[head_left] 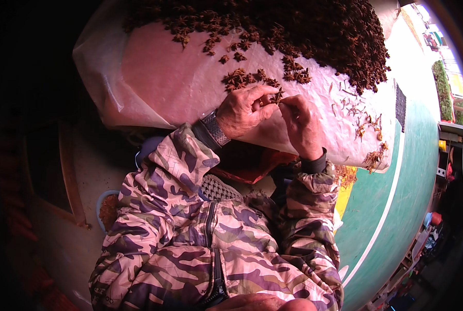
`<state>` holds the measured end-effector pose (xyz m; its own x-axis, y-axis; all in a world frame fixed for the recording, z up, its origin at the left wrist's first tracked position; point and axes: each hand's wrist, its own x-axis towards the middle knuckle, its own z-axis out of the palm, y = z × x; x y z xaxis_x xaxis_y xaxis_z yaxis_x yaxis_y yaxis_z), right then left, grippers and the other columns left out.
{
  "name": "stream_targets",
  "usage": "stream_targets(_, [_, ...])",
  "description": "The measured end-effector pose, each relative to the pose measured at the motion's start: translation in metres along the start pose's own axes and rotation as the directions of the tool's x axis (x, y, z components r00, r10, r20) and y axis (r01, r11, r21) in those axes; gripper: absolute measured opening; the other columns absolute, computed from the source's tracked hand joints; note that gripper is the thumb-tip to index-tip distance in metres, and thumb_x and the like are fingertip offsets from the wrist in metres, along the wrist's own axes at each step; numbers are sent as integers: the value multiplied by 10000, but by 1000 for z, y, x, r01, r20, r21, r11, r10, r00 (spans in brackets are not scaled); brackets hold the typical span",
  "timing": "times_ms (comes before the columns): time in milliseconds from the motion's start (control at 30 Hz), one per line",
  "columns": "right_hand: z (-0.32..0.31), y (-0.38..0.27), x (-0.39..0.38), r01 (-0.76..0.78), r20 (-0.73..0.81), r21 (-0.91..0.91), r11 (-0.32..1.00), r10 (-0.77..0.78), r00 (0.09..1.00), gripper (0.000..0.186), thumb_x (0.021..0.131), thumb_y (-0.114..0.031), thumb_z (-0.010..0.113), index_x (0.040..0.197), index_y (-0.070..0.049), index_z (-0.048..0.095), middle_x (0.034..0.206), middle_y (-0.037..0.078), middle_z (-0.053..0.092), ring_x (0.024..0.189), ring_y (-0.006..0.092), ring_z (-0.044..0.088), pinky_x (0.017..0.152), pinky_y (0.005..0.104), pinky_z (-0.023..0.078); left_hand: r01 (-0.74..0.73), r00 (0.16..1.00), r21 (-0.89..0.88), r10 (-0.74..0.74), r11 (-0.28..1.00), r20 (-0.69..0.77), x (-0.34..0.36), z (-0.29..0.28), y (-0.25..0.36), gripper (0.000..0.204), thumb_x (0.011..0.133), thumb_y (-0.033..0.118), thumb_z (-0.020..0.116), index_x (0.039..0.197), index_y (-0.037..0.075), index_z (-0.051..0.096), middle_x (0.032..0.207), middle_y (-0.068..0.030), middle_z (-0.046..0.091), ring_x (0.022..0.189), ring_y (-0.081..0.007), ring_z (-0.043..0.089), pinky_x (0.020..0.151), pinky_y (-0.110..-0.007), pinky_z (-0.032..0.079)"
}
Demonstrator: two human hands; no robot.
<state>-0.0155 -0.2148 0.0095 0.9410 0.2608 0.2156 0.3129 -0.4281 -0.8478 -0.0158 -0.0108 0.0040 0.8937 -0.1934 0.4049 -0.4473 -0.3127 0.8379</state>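
A brown star anise pod [277, 96] is held up between my two hands, over the near edge of a table covered with a pale plastic sheet [159, 78]. My left hand [242, 113] pinches it with thumb and forefinger. From the other side, the bent fingers of my right hand [303, 124] close on the pod's edge; its fingertips are partly hidden. Just beyond my left hand lies a small cluster of star anise [237, 79]. Across the far side spreads a large dark heap of star anise [319, 31], with loose pods scattered along its near fringe.
Thin stems [352, 108] and broken scraps [374, 155] lie on the sheet at right. Below the table edge is a red bag [252, 167]. A blue-rimmed basin [101, 207] of brown bits stands at left. Green floor [382, 228] with a white line runs along the right.
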Motion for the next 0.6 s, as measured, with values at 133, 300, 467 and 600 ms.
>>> stream_targets(133, [8, -1, -1, 9, 24, 168, 986, -13, 1000, 137, 1010, -76, 693, 1126, -13, 656, 919, 66, 684, 830, 163, 664, 763, 305, 538, 279, 960, -458, -254, 844, 118, 1, -2, -8, 193, 1019, 97, 678, 1198, 29, 704, 1000, -70, 748, 853, -134, 718, 714, -238, 559])
stream_targets(300, [-4, -2, 3, -276, 279, 645, 713, 116, 953, 110, 1039, -83, 672, 1128, -21, 656, 941, -10, 653, 876, 113, 627, 813, 270, 525, 535, 835, -795, -328, 287, 443, 0, -16, -17, 236, 1079, 120, 591, 1278, 25, 677, 1106, -42, 725, 862, -56, 683, 675, -168, 533])
stream_targets(467, [13, -8, -1, 32, -11, 167, 985, -31, 999, 95, 999, -37, 688, 1077, -21, 636, 880, 125, 666, 780, 212, 664, 699, 331, 523, 558, 826, -795, -253, 238, 504, 2, -19, 1, 230, 1076, 118, 576, 1260, 19, 673, 1055, -52, 708, 814, -89, 668, 691, -196, 539])
stream_targets(600, [13, -11, 2, 47, -83, -30, 998, -49, 995, 71, 1001, -49, 657, 1070, -63, 645, 891, 163, 686, 751, 326, 696, 665, 401, 530, 573, 810, -809, -246, 131, 533, 1, -32, 1, 207, 1072, 140, 556, 1205, 21, 661, 982, -56, 675, 782, -97, 637, 676, -208, 511])
